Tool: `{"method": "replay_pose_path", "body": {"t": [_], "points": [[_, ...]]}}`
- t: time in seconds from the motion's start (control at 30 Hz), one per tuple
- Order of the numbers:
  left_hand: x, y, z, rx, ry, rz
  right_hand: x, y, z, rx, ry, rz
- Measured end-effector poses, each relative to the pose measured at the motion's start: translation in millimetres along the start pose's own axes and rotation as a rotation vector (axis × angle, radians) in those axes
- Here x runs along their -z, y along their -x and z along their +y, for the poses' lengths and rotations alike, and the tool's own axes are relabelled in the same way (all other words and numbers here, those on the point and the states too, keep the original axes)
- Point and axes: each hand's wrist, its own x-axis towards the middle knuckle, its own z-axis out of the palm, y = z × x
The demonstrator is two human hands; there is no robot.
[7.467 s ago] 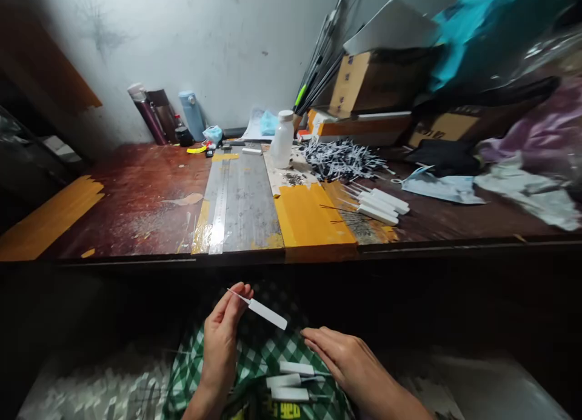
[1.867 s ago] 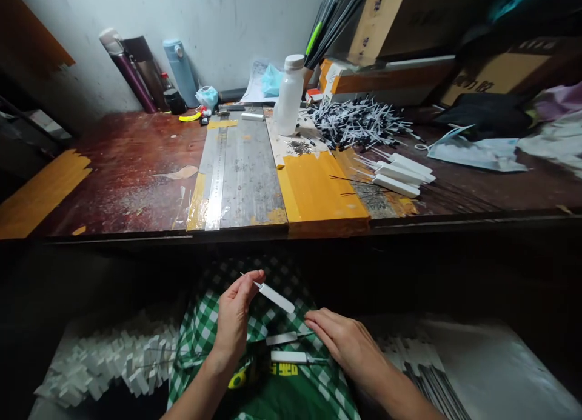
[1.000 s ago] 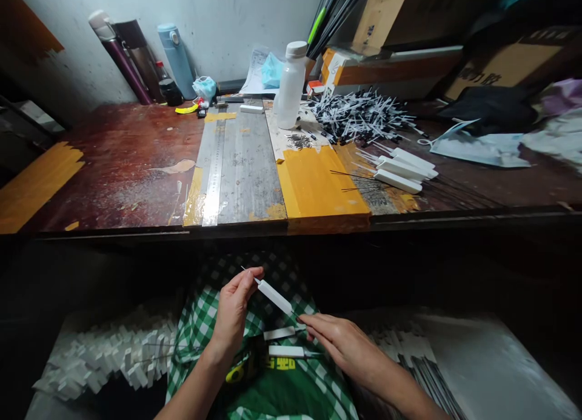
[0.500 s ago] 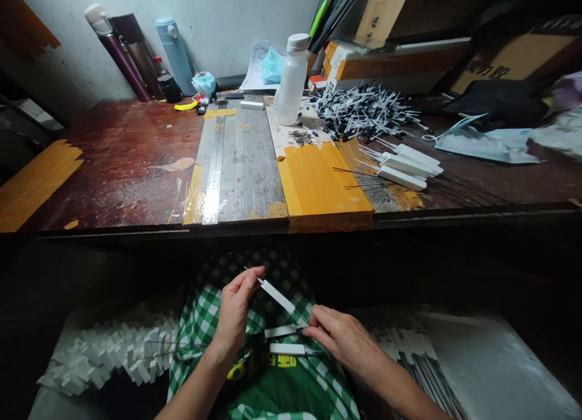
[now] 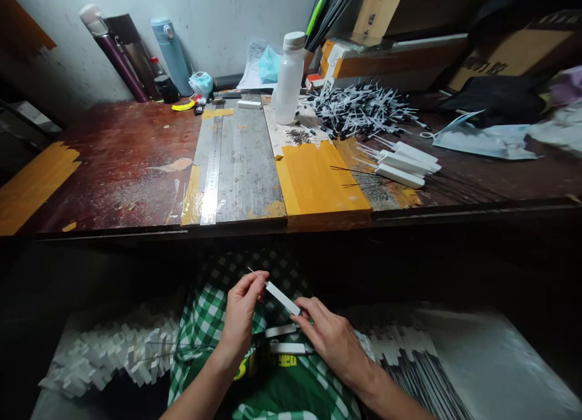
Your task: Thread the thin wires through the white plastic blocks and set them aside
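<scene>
Over my lap, a slim white rectangular block [image 5: 282,298] slants between my two hands. My left hand [image 5: 245,299] pinches a thin pale rod [image 5: 251,270] at the block's upper end, and the rod's tip pokes out past the fingers. Thumb and fingers of my right hand [image 5: 325,326] close on the block's lower end. Beneath, one white block [image 5: 280,330] and another white block [image 5: 288,348] lie on the green checked apron [image 5: 204,314], close to my right hand.
Above my lap runs the table edge [image 5: 236,227]. On the table are a steel ruler [image 5: 212,183], a white bottle [image 5: 289,80], a heap of black-and-white sticks [image 5: 364,108] and several finished-looking white blocks [image 5: 402,165]. White pieces [image 5: 113,350] are piled at my left, wired pieces [image 5: 418,365] at my right.
My right hand has moved up and left, from the thin dark wire below the block onto the block's lower end. The left hand and block have shifted slightly right.
</scene>
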Motion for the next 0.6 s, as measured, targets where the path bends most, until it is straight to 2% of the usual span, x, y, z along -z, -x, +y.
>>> {"method": "replay_pose_path", "body": {"t": [0.13, 0.23, 0.33, 0.4, 0.47, 0.53, 0.6], "points": [[1.4, -6, -6, 0.023, 0.007, 0.009, -15, 2, 2, 0.041, 0.119, 0.118], [4.8, -7, -5, 0.018, -0.041, -0.004, -15, 1, 0, -0.016, 0.044, 0.115], [7.5, -7, 1, 0.012, -0.043, -0.046, -7, -4, 1, -0.184, -0.272, -0.041], [8.5, -7, 4, 0.002, -0.016, -0.09, -2, -10, 6, -0.314, -0.563, -0.218], [9.2, -8, 5, -0.003, 0.007, -0.153, 2, -16, 12, -0.38, -0.783, -0.397], [10.2, -10, 4, 0.022, 0.025, -0.195, 6, -19, 16, -0.383, -0.831, -0.499], [12.0, -13, 2, 0.056, 0.044, -0.179, 11, -19, 15, -0.354, -0.709, -0.477]]}}
